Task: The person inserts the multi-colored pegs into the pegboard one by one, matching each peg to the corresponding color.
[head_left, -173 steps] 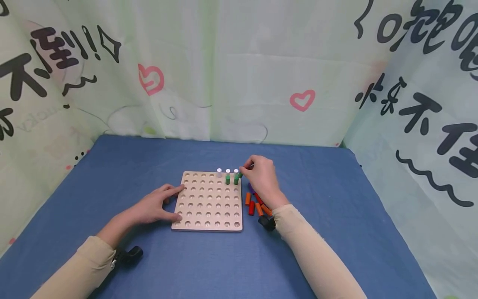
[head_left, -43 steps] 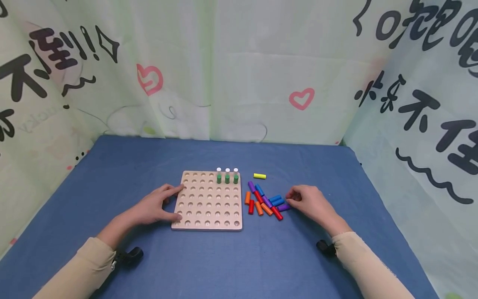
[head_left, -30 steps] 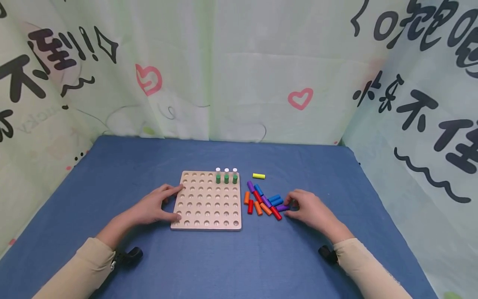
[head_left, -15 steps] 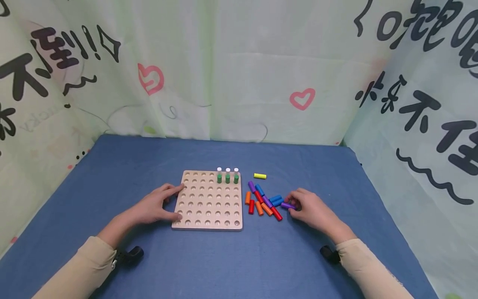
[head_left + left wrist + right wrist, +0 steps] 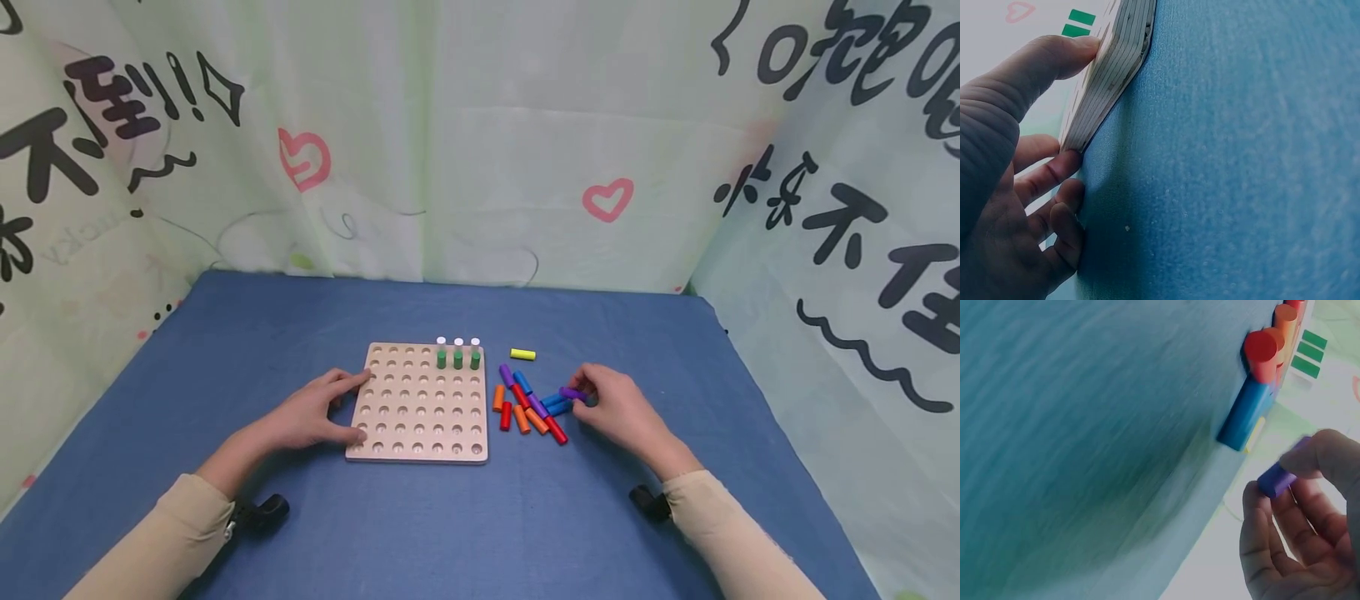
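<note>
My left hand [image 5: 318, 410] rests at the left side of a wooden pegboard [image 5: 416, 427], thumb by the near corner and index finger farther back. In the left wrist view, the thumb [image 5: 1063, 55] lies on the board and other fingers touch its edge. Three green pegs [image 5: 458, 360] stand in the second row, right side, in front of three white pegs [image 5: 458, 343]. My right hand [image 5: 618, 410] pinches a purple peg [image 5: 1277, 479] between thumb and fingers, raised above the cloth to the right of the loose pegs.
Loose red, orange, blue and purple pegs lie right of the board, including a blue peg [image 5: 557, 407] and a red peg [image 5: 557, 430]. A yellow peg [image 5: 522, 355] lies behind them. Blue cloth [image 5: 450, 533] covers the table; a printed curtain [image 5: 487, 150] surrounds its back and sides.
The third green peg has gone into the board. My right hand then moved right to the loose pegs, took hold of a purple peg and lifted it. My left hand stayed put.
</note>
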A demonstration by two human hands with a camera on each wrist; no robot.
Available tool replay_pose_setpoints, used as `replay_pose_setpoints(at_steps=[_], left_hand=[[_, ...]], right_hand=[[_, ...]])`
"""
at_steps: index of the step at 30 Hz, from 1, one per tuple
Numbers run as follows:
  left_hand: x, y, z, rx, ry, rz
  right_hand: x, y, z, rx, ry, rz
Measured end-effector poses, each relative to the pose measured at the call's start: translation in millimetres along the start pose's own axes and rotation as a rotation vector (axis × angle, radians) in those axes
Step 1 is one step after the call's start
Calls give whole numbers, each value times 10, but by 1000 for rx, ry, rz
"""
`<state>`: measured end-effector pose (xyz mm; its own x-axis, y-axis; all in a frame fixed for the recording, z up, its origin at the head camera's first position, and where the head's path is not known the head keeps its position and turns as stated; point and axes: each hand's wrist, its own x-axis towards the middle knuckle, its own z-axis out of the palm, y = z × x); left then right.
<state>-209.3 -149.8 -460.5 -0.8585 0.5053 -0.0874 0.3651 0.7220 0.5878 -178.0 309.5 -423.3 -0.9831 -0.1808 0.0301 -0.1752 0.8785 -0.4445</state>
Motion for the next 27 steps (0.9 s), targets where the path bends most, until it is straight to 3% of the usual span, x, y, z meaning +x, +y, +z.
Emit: replay_pose_setpoints(at_steps=[8, 27], left_hand=[[9, 1, -3, -8, -6, 0], [-6, -11, -3, -29, -5, 12]], right_hand=[[75, -176, 53, 85, 68, -23], [317, -573, 268, 262, 107, 4]])
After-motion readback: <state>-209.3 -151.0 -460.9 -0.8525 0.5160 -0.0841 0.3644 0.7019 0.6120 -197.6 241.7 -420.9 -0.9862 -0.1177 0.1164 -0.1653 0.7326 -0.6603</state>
